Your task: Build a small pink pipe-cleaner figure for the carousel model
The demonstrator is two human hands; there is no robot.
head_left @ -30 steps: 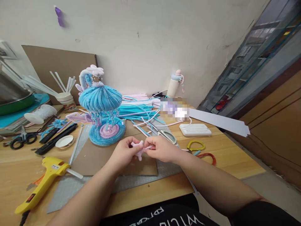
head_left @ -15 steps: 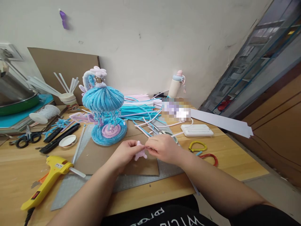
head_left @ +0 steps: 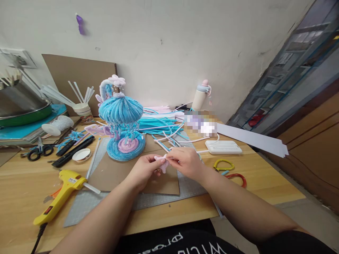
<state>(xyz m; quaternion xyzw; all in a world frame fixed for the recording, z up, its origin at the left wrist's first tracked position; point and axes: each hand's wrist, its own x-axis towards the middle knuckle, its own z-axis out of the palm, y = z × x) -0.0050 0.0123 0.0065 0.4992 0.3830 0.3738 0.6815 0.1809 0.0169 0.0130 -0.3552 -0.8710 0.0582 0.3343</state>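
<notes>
My left hand point(head_left: 144, 170) held a pinch close beside my curled right hand point(head_left: 186, 162), both forearms point(head_left: 112, 208) slanting inward from behind them.

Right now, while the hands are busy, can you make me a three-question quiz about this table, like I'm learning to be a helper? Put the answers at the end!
1. What colour is the fuzzy piece held between the left hand and the right hand?
2. True or false: a whitish glue stick pokes out of the yellow glue gun.
3. What stands in the paper cup?
A) crayons
B) pale sticks
C) spoons

Key:
1. Pale pink
2. True
3. B
</notes>
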